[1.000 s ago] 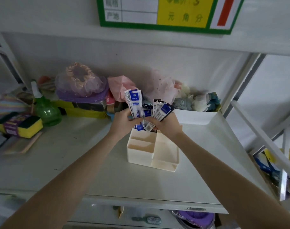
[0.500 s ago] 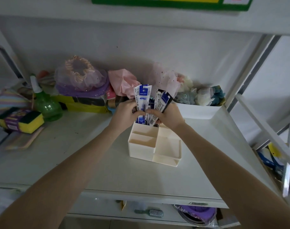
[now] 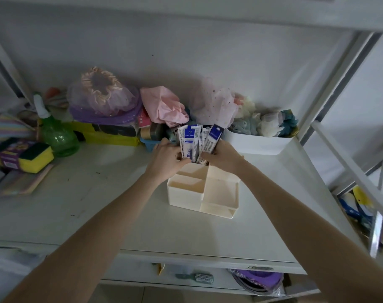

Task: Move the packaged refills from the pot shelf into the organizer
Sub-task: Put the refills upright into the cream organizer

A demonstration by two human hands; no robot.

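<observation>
Refills [image 3: 193, 142] lower now, into organizer [image 3: 204, 192], hands [image 3: 167, 158] alongside

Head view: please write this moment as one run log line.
left hand: on refill packets | right hand: on packets | packets: upright, lower ends in organizer rear compartment | front compartments: empty

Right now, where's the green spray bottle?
In the head view, the green spray bottle stands upright at the far left of the shelf, just behind the yellow sponge pack and left of the purple bagged bundle.
</observation>
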